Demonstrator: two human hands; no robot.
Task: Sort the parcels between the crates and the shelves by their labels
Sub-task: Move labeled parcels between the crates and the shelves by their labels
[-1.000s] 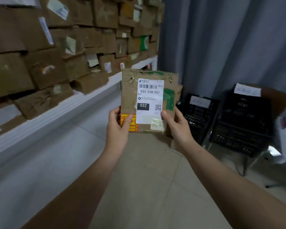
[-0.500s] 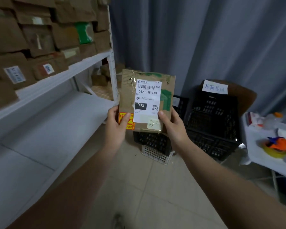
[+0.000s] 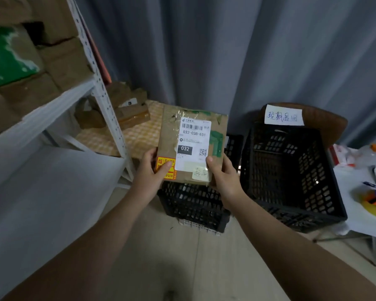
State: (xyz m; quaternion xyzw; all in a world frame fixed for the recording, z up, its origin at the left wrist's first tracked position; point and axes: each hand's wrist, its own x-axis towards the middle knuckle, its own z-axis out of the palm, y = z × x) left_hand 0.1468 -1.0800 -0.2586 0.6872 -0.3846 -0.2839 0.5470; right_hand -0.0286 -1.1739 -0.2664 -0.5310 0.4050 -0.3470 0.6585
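I hold a flat cardboard parcel (image 3: 192,146) upright in front of me, its white label reading 032-038-E01 and 032, with a yellow sticky note at the bottom. My left hand (image 3: 151,173) grips its lower left corner, thumb on the orange sticker. My right hand (image 3: 223,178) grips the lower right corner, thumb on the label. The parcel hangs above a small black crate (image 3: 195,205) on the floor. A bigger black crate (image 3: 291,170) with a handwritten paper sign (image 3: 283,115) stands to the right. White shelves (image 3: 52,105) on the left carry several brown parcels.
Grey curtains (image 3: 226,51) close the back. A low surface with a yellow checked cloth (image 3: 137,131) holds parcels behind the shelf post. A white table (image 3: 360,205) at the right edge carries an orange and yellow object and some packets. Bare floor lies between my arms.
My view has swung right and down from the shelves to the crates. The parcel stays in both hands, now lower and over the small crate.
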